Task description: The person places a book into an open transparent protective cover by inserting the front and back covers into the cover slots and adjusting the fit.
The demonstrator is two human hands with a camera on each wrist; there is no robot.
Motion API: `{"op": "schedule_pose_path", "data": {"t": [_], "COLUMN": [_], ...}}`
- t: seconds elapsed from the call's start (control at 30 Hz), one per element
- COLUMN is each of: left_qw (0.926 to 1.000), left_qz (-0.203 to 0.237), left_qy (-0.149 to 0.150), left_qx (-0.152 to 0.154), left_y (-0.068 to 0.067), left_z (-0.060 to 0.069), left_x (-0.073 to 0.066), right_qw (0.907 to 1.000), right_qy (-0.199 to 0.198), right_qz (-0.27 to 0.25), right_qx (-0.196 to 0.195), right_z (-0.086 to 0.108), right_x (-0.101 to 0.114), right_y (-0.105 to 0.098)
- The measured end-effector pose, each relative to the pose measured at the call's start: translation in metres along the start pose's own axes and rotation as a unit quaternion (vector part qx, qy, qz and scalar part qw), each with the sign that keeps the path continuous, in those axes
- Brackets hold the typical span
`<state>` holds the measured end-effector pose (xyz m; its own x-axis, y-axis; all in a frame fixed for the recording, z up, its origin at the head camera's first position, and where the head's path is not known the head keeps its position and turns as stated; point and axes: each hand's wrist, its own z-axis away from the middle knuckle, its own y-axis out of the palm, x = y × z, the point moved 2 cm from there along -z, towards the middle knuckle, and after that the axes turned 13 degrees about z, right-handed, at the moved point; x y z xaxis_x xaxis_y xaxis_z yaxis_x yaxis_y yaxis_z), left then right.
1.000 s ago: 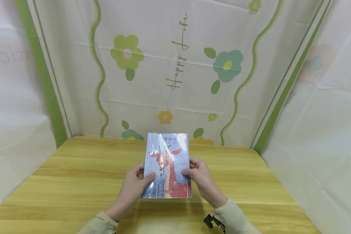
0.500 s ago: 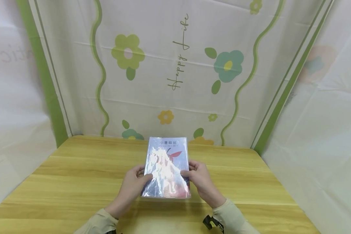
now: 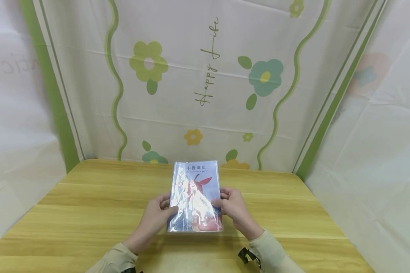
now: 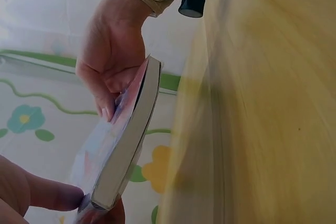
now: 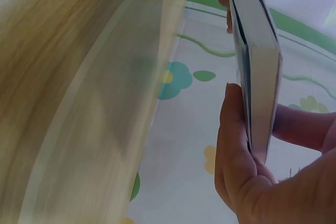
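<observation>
A closed book (image 3: 194, 197) in a glossy clear cover, blue with a red deer picture and Chinese title, is held above the table, its cover facing up. My left hand (image 3: 153, 216) grips its left edge, thumb on the cover and fingers behind. On the right edge, my right hand (image 3: 237, 210) holds it the same way. The left wrist view shows the thick page block of the book (image 4: 128, 135) between both hands. From the right wrist, the fingers (image 5: 236, 145) lie along the book's underside.
Beneath the book lies a wooden table (image 3: 99, 212). Behind it hangs a white curtain (image 3: 177, 113) with printed flowers, and white sheets (image 3: 369, 151) stand at both sides. A black strap device (image 3: 247, 256) is on the right wrist.
The book has tilted slightly, its top edge lower in view, and glare has spread over the cover. Both hands keep their hold.
</observation>
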<state>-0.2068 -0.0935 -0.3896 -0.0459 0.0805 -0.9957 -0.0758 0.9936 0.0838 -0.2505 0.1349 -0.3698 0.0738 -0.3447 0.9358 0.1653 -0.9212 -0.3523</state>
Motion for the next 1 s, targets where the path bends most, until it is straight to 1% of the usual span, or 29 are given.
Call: {"op": "schedule_pose_path", "data": {"t": [0.07,0.2,0.47,0.73,1.0], "left_qw": [1.0,1.0,0.9994,0.9982,0.9983], "left_qz": [-0.007,-0.006,0.01,0.023,0.026], "left_qy": [0.001,-0.002,-0.029,-0.046,-0.046], "left_qx": [0.001,0.003,0.015,0.03,0.026], "left_y": [-0.001,-0.002,-0.001,-0.002,-0.005], "left_z": [0.0,-0.001,-0.004,-0.006,-0.01], "left_x": [0.001,0.004,0.011,0.015,0.02], "right_qw": [0.9999,0.9992,0.9973,0.9941,0.9898], "right_qy": [0.002,0.003,0.005,-0.014,-0.025], "right_qz": [0.01,0.03,0.051,0.068,0.088], "right_qx": [0.007,0.028,0.053,0.083,0.109], "right_z": [-0.001,-0.001,-0.006,-0.005,-0.007], "right_x": [-0.001,-0.003,-0.01,-0.011,-0.018], "right_y": [0.0,0.001,0.002,0.002,0.006]}}
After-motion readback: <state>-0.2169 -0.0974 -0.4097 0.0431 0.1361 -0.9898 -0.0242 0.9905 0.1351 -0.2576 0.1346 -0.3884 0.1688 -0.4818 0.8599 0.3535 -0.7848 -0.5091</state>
